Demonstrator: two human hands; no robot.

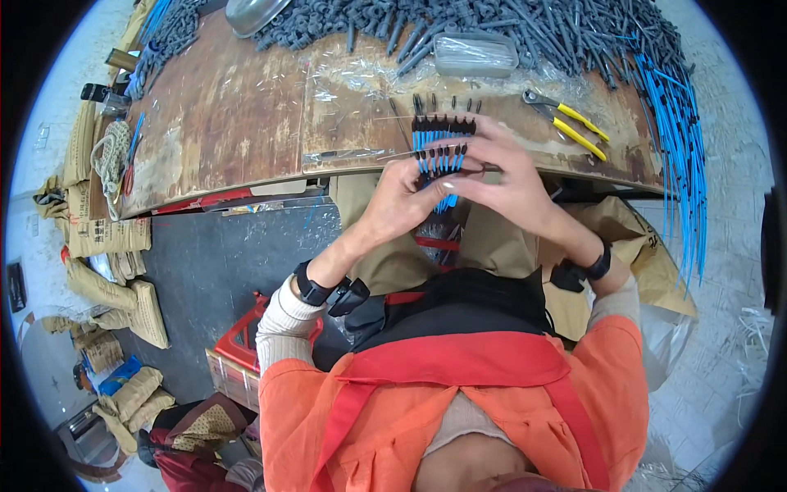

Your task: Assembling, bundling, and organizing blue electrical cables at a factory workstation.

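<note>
Just past the table's near edge, both hands are closed round a row of thin blue rods with black ends [443, 141]. My left hand [400, 202] grips the row from the left, its fingertips partly hidden behind the rods. From the right, my right hand [515, 179] curls over the same rods, its thumb and fingers crossing their middle. The black ends stand side by side in two levels, and blue lengths hang below the hands. One thin pale strand or wire sticks out to the left of the row; its kind is unclear.
Grey plastic parts [328, 23] lie heaped along the far side, with a clear tray [475, 56] before them. Yellow-handled pliers [574, 127] lie right of my hands. More blue rods [682, 164] overhang the right edge. A rope coil [110, 160] is at the left.
</note>
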